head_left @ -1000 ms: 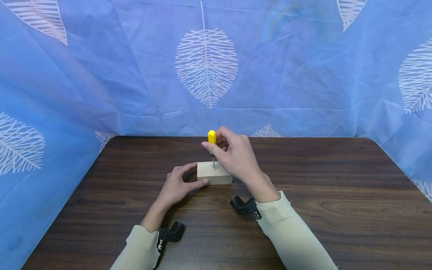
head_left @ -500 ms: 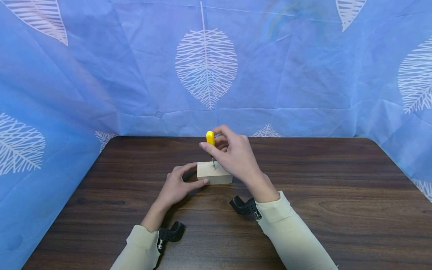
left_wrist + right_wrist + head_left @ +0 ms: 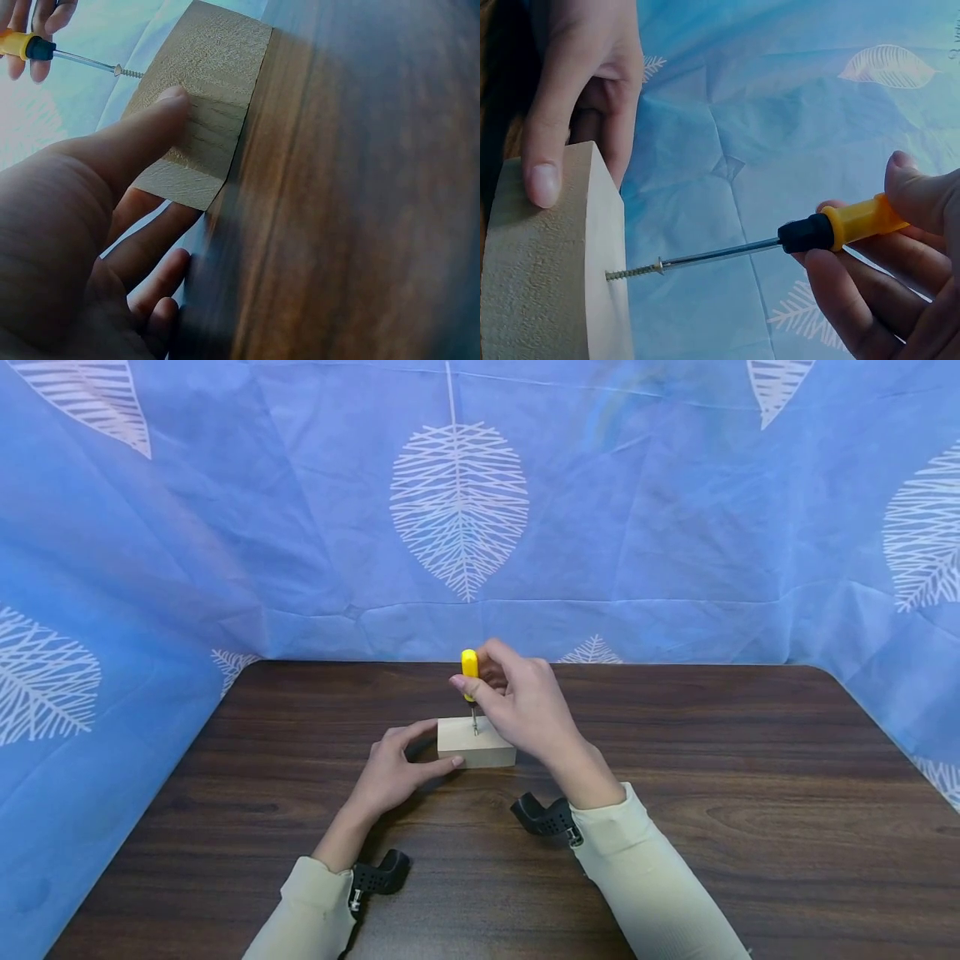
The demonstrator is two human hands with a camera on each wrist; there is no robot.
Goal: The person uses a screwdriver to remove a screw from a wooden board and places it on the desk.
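Observation:
A pale wooden block (image 3: 477, 755) lies on the table, its near side and left end held by my left hand (image 3: 397, 770), thumb in front and fingers behind. A screw (image 3: 634, 271) stands in the block's top face, with much of its thread showing. My right hand (image 3: 528, 702) holds a screwdriver (image 3: 866, 221) by its yellow handle, between thumb and fingers. The screwdriver stands almost upright over the block, and its tip meets the screw head (image 3: 658, 265). In the left wrist view, the block (image 3: 217, 82) has my left thumb pressed along one side.
The dark wood-grain table (image 3: 750, 793) spreads around the block. A blue cloth with white leaf prints (image 3: 675, 527) hangs behind and along the sides. Black camera mounts (image 3: 543, 817) stick out from both wrists, low over the table.
The yellow handle tipped slightly left, then came back more upright, as my right thumb and fingers shifted on it. The block and my left hand stayed in place.

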